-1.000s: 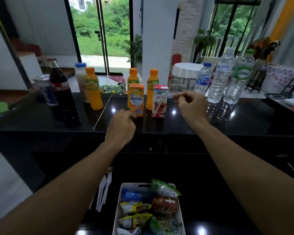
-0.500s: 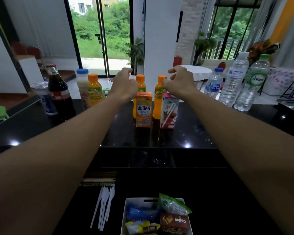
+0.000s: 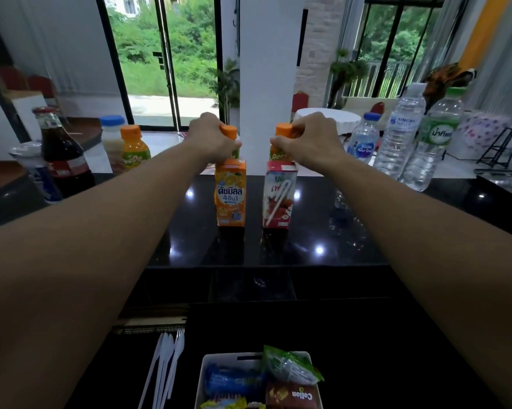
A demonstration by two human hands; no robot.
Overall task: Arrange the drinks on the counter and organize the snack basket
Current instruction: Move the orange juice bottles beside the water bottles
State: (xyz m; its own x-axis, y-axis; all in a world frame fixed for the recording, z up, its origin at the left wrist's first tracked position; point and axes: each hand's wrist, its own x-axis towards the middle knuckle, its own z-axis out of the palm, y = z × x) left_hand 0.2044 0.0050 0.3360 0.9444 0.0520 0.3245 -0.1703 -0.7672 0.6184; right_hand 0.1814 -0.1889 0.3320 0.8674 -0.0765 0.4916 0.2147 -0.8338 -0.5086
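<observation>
Two orange juice bottles stand at the back of the black counter (image 3: 322,231). My left hand (image 3: 212,137) grips the left orange bottle (image 3: 229,131) just under its cap. My right hand (image 3: 306,138) grips the right orange bottle (image 3: 282,131) the same way. In front of them stand an orange milk carton (image 3: 230,193) and a red carton (image 3: 278,194) with a straw. At the bottom sits the white snack basket (image 3: 207,367), holding several snack packets.
At the left are a cola bottle (image 3: 61,152), a blue can (image 3: 41,175), a white bottle (image 3: 111,137) and a third orange bottle (image 3: 134,149). Three water bottles (image 3: 396,137) stand at the right. White plastic cutlery (image 3: 166,364) lies left of the basket.
Both hands rose from the counter's front, reached past the cartons and closed on the two orange bottles. The cartons now stand farther apart. The view tilted upward.
</observation>
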